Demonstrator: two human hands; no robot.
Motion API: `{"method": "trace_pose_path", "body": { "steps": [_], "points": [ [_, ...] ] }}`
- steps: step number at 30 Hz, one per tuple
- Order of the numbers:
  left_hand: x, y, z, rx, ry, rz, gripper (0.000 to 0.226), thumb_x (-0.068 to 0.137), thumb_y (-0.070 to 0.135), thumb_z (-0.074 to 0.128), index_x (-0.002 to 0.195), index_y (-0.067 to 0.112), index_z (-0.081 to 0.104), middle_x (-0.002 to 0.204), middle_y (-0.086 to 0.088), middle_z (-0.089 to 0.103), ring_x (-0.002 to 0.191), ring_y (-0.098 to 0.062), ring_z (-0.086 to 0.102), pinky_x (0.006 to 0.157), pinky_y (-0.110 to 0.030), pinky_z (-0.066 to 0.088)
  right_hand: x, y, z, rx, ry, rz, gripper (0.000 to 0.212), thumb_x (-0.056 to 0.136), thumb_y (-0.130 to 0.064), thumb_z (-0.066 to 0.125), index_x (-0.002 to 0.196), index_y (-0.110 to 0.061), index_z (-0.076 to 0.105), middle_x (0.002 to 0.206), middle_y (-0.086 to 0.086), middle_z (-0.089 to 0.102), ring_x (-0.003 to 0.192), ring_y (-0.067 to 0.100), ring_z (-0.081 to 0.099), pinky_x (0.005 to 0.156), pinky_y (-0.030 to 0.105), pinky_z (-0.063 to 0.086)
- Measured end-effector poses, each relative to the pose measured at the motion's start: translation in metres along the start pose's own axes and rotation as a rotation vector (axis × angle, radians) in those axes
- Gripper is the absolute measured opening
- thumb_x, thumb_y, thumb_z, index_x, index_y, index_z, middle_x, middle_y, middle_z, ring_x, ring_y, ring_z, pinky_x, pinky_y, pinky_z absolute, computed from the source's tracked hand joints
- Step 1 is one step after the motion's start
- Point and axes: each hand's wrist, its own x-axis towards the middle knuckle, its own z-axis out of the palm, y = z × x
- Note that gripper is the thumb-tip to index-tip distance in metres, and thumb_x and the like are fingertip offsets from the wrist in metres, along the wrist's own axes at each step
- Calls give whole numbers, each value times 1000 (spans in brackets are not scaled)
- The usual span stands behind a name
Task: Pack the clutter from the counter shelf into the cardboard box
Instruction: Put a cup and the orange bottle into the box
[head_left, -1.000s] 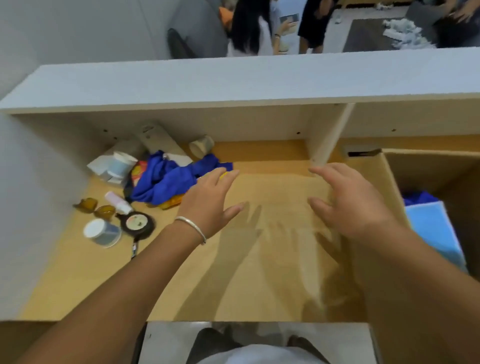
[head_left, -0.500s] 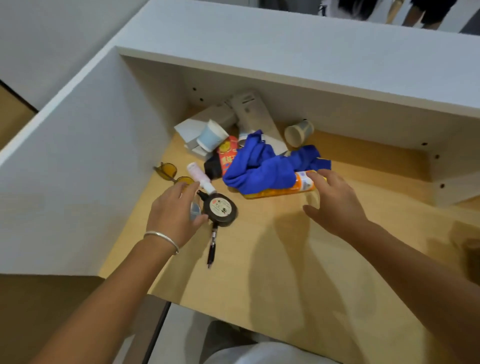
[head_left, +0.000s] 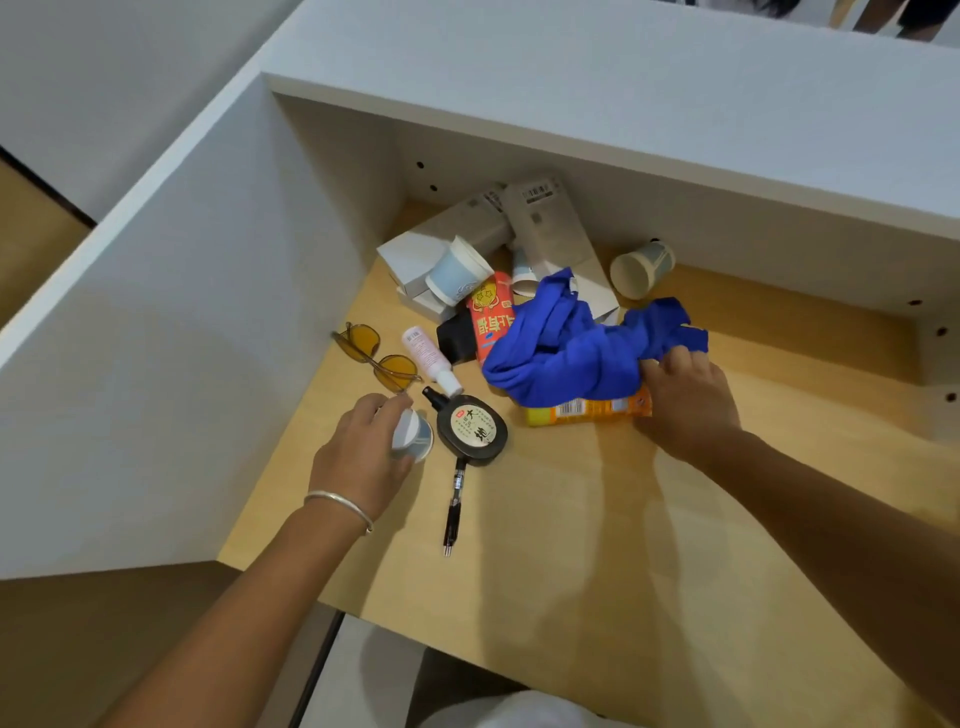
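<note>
Two hands work on a pale wooden shelf (head_left: 597, 519) boxed in by white panels (head_left: 171, 332). Left hand (head_left: 363, 457) curls around a small white-lidded jar (head_left: 413, 435); right hand (head_left: 685, 400) pinches the blue cloth (head_left: 566, 348). Clutter lies between and beyond both hands: sunglasses (head_left: 376, 356), pen (head_left: 453, 506), paper cups (head_left: 641, 270).

You see a royal-blue cloth (head_left: 571, 348), an orange-yellow tube (head_left: 582, 410), a red packet (head_left: 491, 317), amber-lensed glasses (head_left: 376, 358), a black case (head_left: 472, 428) with a cream label, and a pale-wood shelf (head_left: 571, 545).
</note>
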Motion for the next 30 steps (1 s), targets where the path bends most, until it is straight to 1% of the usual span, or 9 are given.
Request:
{"method": "trace_pose_path", "body": {
  "steps": [3,6,9,15,18,20,23,27,30],
  "points": [
    [0,7,0,-20,1,-13,56,76,24,74,125,28,47,124,3,51,105,-22,52,67,-35,51,-6,0,4,104,-98,-28,46,77,-35,67,116,-19,49,107,5,54,95,22,50,81,31,41],
    [-5,14,-1,-11,10,-9,57,76,24,74,127,27,48,124,2,52,106,-22,53,67,-35,49,-18,-1,4,211,-194,-15,48,76,-35,68,117,-22,47,109,2,58,95,22,54,76,31,43],
    [-10,27,-7,7,51,25,57,75,24,75,125,25,49,121,1,55,105,-24,54,63,-34,47,-38,4,6,263,-214,-3,51,79,-37,68,124,-23,49,114,3,58,102,22,52,82,34,45],
    [-22,78,-28,-5,175,162,49,76,28,74,120,24,53,112,0,57,99,-25,55,58,-35,48,-93,37,3,283,-157,26,54,82,-33,67,130,-20,48,121,4,56,106,24,51,91,34,41],
    [-28,120,-36,-32,213,254,47,76,27,73,118,26,52,110,2,56,99,-23,54,59,-35,48,-125,65,-9,290,-89,27,53,78,-29,72,126,-17,53,115,7,59,101,29,53,88,37,41],
    [-32,154,-40,-62,222,306,47,78,28,72,120,24,52,114,2,55,102,-22,53,65,-38,50,-144,86,-22,284,-34,21,50,74,-25,73,120,-13,57,109,11,60,96,34,54,84,39,42],
    [-38,208,-44,-99,232,403,52,79,25,72,126,17,52,120,-4,56,111,-24,52,86,-42,47,-170,118,-52,190,8,66,48,77,-30,69,121,-17,54,112,8,59,98,31,53,85,39,40],
    [-49,285,-51,-160,265,537,49,79,26,70,125,17,53,119,-3,56,111,-24,52,82,-45,49,-217,165,-93,145,107,149,49,77,-32,71,120,-19,51,113,6,55,101,29,49,86,38,38],
    [-61,346,-56,-181,294,670,51,80,29,70,126,20,50,122,-2,54,112,-21,50,86,-41,49,-266,200,-118,155,194,276,52,73,-28,75,120,-17,54,112,8,57,101,30,50,84,39,38]
  ]
}}
